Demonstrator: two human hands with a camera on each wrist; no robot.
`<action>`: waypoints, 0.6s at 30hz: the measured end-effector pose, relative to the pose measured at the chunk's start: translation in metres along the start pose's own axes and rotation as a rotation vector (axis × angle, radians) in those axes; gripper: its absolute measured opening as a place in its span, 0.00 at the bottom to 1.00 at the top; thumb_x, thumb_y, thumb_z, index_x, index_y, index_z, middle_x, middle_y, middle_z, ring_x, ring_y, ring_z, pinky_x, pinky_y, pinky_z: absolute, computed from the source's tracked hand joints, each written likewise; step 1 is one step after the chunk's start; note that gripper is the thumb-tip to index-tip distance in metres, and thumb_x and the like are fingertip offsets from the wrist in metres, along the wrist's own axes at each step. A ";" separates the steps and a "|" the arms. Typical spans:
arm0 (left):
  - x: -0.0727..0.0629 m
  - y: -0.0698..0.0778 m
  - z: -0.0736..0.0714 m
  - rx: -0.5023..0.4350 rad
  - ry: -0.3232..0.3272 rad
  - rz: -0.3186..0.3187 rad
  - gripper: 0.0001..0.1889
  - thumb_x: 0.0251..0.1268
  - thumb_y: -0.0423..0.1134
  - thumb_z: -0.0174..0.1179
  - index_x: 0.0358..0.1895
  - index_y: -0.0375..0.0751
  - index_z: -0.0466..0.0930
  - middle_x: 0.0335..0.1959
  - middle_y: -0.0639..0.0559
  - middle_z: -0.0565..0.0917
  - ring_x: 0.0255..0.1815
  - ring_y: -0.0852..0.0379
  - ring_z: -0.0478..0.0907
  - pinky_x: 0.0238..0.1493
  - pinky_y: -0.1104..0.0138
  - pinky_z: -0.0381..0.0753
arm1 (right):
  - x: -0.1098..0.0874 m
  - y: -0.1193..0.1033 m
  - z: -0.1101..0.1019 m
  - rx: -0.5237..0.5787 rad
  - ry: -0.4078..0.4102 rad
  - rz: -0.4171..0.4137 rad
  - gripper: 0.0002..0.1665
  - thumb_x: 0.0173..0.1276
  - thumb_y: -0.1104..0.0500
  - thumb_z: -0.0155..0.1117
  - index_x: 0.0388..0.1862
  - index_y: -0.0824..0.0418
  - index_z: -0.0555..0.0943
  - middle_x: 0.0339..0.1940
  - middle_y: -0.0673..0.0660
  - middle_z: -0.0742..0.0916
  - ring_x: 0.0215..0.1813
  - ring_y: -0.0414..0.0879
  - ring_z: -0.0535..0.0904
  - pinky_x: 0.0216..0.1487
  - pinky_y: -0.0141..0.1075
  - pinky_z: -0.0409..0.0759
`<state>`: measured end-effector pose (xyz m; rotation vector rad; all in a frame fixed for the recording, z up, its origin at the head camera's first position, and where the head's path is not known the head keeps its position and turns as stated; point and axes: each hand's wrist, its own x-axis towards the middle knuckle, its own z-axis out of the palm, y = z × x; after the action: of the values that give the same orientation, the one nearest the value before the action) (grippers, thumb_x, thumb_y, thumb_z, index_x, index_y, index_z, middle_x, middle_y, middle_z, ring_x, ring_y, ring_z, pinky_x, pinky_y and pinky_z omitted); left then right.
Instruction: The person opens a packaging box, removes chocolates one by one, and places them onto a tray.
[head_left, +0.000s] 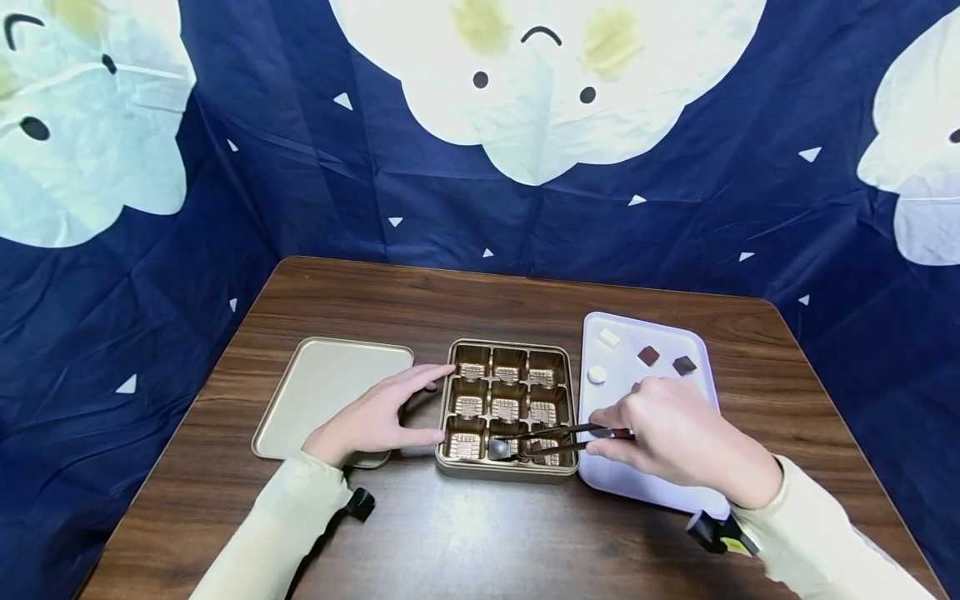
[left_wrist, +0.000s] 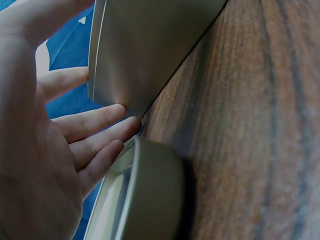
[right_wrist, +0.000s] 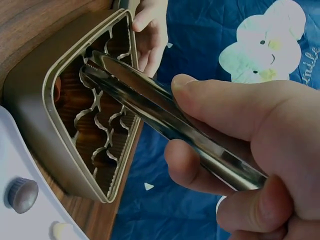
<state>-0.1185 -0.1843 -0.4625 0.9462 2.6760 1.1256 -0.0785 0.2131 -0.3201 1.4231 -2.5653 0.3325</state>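
Note:
A bronze-coloured box (head_left: 506,472) with a shiny insert of several square compartments stands mid-table. My left hand (head_left: 378,414) has its thumb and fingertips at the box's left side, fingers fairly straight. Metal tongs (right_wrist: 150,102) are gripped in my right hand (head_left: 675,429), between thumb and fingers. The tongs' tips reach down into the near row, at the middle compartment; whether they pinch anything I cannot tell. A reddish-brown piece (right_wrist: 57,89) shows in the near right compartment, under the tongs.
Right of the box lies a pale lilac tray (head_left: 637,487). It bears a cream block (head_left: 609,337), a white round piece (head_left: 596,374), a red-brown square (head_left: 648,356), a dark square (head_left: 684,366) and a ridged round piece (right_wrist: 22,195). A gold lid (head_left: 322,392) lies left.

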 end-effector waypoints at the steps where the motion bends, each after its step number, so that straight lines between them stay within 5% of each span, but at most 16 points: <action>1: 0.000 0.000 0.000 -0.001 0.001 0.001 0.50 0.60 0.61 0.75 0.83 0.54 0.62 0.77 0.57 0.71 0.69 0.50 0.76 0.72 0.45 0.71 | -0.001 0.001 0.000 0.022 -0.003 0.004 0.20 0.65 0.48 0.78 0.20 0.41 0.74 0.14 0.31 0.64 0.20 0.23 0.55 0.20 0.21 0.57; 7: 0.000 0.000 0.001 -0.006 -0.003 -0.002 0.50 0.60 0.60 0.76 0.83 0.55 0.62 0.77 0.58 0.71 0.69 0.51 0.76 0.72 0.45 0.72 | -0.007 0.010 0.004 0.108 -0.004 0.049 0.04 0.64 0.50 0.79 0.32 0.40 0.89 0.13 0.29 0.69 0.20 0.19 0.55 0.17 0.19 0.56; 18: 0.001 -0.003 0.002 0.004 -0.004 -0.002 0.50 0.60 0.62 0.75 0.83 0.56 0.61 0.77 0.59 0.70 0.69 0.53 0.75 0.72 0.45 0.72 | -0.024 0.021 0.013 0.218 0.059 0.112 0.06 0.62 0.53 0.81 0.36 0.41 0.92 0.19 0.33 0.70 0.21 0.20 0.55 0.17 0.20 0.56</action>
<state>-0.1199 -0.1845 -0.4656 0.9448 2.6766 1.1169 -0.0850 0.2398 -0.3415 1.3150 -2.6320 0.6798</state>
